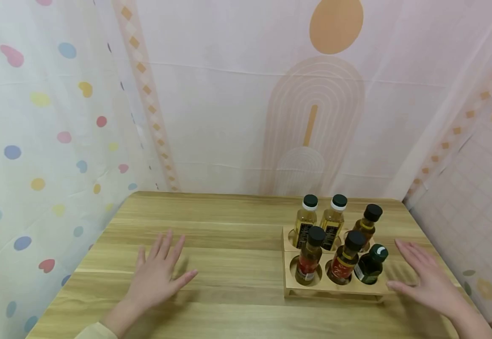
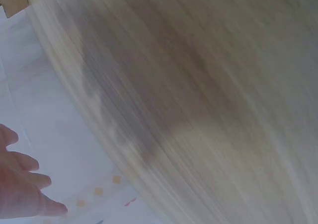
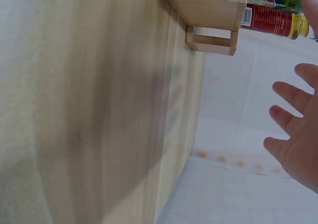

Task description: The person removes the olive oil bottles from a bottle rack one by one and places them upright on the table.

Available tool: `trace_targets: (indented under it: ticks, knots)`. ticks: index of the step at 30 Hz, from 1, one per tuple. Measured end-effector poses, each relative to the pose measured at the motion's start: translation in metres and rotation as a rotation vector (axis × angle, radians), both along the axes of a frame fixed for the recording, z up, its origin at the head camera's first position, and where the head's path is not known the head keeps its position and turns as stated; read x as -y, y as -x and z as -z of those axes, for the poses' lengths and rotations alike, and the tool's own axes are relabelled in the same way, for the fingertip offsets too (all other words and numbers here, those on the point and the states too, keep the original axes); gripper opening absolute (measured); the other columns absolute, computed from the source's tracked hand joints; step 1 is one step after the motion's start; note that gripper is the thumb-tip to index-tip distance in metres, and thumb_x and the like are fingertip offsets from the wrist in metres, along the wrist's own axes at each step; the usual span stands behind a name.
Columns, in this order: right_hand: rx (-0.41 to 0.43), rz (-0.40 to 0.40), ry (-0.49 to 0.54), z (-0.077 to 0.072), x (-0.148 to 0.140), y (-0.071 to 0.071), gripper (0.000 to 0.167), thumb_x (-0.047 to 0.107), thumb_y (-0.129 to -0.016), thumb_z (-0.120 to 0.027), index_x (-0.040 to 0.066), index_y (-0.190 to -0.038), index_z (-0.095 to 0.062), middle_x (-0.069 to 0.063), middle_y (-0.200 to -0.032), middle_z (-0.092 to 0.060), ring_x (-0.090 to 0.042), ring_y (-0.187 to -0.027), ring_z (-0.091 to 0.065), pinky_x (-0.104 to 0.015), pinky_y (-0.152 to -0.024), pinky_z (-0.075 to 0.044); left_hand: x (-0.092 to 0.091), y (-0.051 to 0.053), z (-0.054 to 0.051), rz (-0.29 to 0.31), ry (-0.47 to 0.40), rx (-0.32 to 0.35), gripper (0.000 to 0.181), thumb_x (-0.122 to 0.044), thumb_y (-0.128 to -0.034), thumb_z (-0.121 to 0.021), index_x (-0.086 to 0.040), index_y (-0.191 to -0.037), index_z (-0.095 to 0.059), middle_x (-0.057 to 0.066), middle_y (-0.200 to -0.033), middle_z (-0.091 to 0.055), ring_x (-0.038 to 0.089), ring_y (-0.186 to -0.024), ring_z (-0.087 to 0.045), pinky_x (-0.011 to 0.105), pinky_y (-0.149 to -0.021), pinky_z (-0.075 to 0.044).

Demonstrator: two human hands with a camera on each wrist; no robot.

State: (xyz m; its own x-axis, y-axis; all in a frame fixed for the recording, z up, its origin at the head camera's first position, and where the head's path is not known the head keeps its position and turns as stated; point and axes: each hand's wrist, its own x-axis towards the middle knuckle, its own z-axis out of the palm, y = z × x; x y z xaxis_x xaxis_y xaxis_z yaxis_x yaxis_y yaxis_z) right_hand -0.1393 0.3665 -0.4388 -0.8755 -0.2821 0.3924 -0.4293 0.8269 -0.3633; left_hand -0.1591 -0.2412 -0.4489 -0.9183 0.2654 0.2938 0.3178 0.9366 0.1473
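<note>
Wood-grain table (image 1: pixel 237 263), enclosed by patterned curtains (image 1: pixel 212 117). Left hand (image 1: pixel 153 280) and right hand (image 1: pixel 434 282): fingers spread, nothing held. Rack (image 1: pixel 322 289) of six bottles (image 1: pixel 342 266) stands at table's right, beside the right hand.

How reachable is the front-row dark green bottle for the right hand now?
Likely yes: the right hand is beside the rack, holding nothing, and nothing visible stands between it and the dark green bottle.

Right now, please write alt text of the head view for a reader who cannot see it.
Six capped bottles stand in a wooden rack on a wooden table. A person's empty left hand is left of the rack, the empty right hand close beside its right end. Patterned fabric hangs behind.
</note>
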Motion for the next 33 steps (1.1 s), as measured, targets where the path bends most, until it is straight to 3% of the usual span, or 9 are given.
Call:
trace_targets:
  ticks: [5,10,13,15,17,21,26,28,33]
  knots:
    - [0.027,-0.005,0.09,0.0,0.002,-0.004,0.109,0.023,-0.067,-0.09,0.013,-0.157,-0.03,-0.036,-0.139,-0.042,-0.059,-0.121,-0.036,-0.079,-0.097,-0.021,-0.005,0.001,0.0,0.041,-0.055,-0.08,0.088,-0.062,-0.0873,-0.063,-0.001,-0.148,-0.042,0.029,-0.149,-0.038,0.047,-0.136,-0.036,0.072,-0.104,-0.026]
    - [0.073,0.008,0.144,0.003,0.005,-0.009,0.105,0.017,-0.066,-0.092,0.011,-0.154,-0.036,-0.033,-0.136,-0.046,-0.05,-0.117,-0.043,-0.076,-0.081,-0.035,-0.012,-0.001,0.001,0.088,-0.204,-0.092,0.083,-0.05,-0.0856,-0.072,0.006,-0.141,-0.048,0.028,-0.142,-0.047,0.049,-0.126,-0.047,0.065,-0.099,-0.04]
    - [0.063,-0.005,0.16,0.006,0.007,-0.01,0.1,0.014,-0.066,-0.092,0.008,-0.151,-0.04,-0.027,-0.135,-0.05,-0.02,-0.12,-0.046,-0.048,-0.097,-0.046,-0.018,-0.003,-0.001,0.088,-0.29,-0.067,0.079,-0.045,-0.0846,-0.076,0.005,-0.14,-0.049,0.026,-0.141,-0.05,0.049,-0.125,-0.048,0.065,-0.099,-0.041]
    - [0.062,-0.022,0.183,0.009,0.008,-0.01,0.096,0.011,-0.067,-0.091,0.005,-0.149,-0.042,-0.019,-0.132,-0.052,0.001,-0.116,-0.045,-0.023,-0.094,-0.047,-0.022,-0.005,-0.003,0.086,-0.335,-0.061,0.076,-0.042,-0.0839,-0.077,0.004,-0.139,-0.051,0.026,-0.139,-0.052,0.049,-0.124,-0.049,0.064,-0.1,-0.04]
    - [0.068,-0.047,0.218,0.013,0.009,-0.01,0.092,0.007,-0.068,-0.09,0.0,-0.147,-0.044,-0.008,-0.128,-0.052,0.014,-0.112,-0.04,-0.007,-0.085,-0.042,-0.027,-0.006,-0.004,0.083,-0.379,-0.056,0.074,-0.038,-0.0833,-0.078,0.004,-0.138,-0.052,0.026,-0.137,-0.054,0.049,-0.123,-0.05,0.063,-0.1,-0.04]
    - [0.11,-0.088,0.318,0.019,0.011,-0.01,0.082,-0.004,-0.069,-0.086,-0.008,-0.141,-0.046,0.012,-0.125,-0.048,0.014,-0.109,-0.046,-0.016,-0.078,-0.053,-0.036,-0.008,-0.005,0.095,-0.474,-0.036,0.069,-0.033,-0.0828,-0.079,0.003,-0.137,-0.055,0.025,-0.133,-0.057,0.046,-0.12,-0.054,0.057,-0.094,-0.049]
    - [0.169,-0.089,0.393,0.023,0.015,-0.013,0.073,-0.007,-0.074,-0.082,-0.013,-0.137,-0.047,0.015,-0.127,-0.046,0.011,-0.107,-0.051,-0.023,-0.074,-0.057,-0.049,-0.008,-0.003,0.135,-0.594,0.0,0.065,-0.028,-0.0828,-0.08,0.0,-0.136,-0.057,0.021,-0.131,-0.06,0.039,-0.113,-0.06,0.045,-0.08,-0.058]
    - [0.196,-0.083,0.409,0.024,0.016,-0.014,0.071,-0.006,-0.076,-0.081,-0.014,-0.137,-0.046,0.014,-0.129,-0.045,0.009,-0.105,-0.053,-0.025,-0.073,-0.058,-0.054,-0.008,-0.002,0.148,-0.623,0.012,0.063,-0.028,-0.0832,-0.08,-0.001,-0.135,-0.057,0.019,-0.13,-0.06,0.037,-0.113,-0.06,0.044,-0.081,-0.058]
    - [0.252,-0.089,0.443,0.027,0.018,-0.015,0.064,-0.006,-0.08,-0.077,-0.016,-0.136,-0.047,0.031,-0.128,-0.044,0.008,-0.104,-0.055,-0.023,-0.074,-0.057,-0.068,-0.006,0.001,0.183,-0.669,0.026,0.06,-0.027,-0.0844,-0.079,-0.003,-0.135,-0.058,0.015,-0.129,-0.062,0.034,-0.114,-0.06,0.044,-0.084,-0.057]
